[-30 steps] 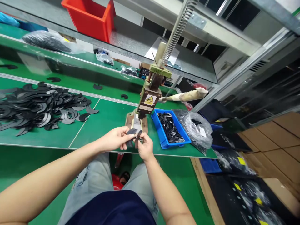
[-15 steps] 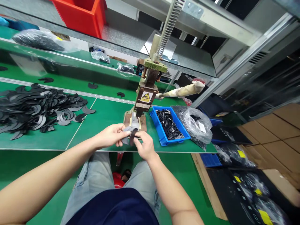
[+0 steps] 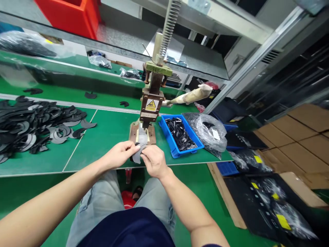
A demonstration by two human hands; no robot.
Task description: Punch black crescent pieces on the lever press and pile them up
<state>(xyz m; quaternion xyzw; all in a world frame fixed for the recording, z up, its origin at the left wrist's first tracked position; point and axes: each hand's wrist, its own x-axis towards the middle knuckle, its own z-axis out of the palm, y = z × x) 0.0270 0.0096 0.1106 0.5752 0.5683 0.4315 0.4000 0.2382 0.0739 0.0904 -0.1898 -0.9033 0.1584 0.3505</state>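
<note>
Seemingly pinched: gray piece (image 3: 137,156), left hand (image 3: 123,153)

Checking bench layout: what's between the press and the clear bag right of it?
A blue bin of small black parts stands between the press and the bag, in the head view.
</note>
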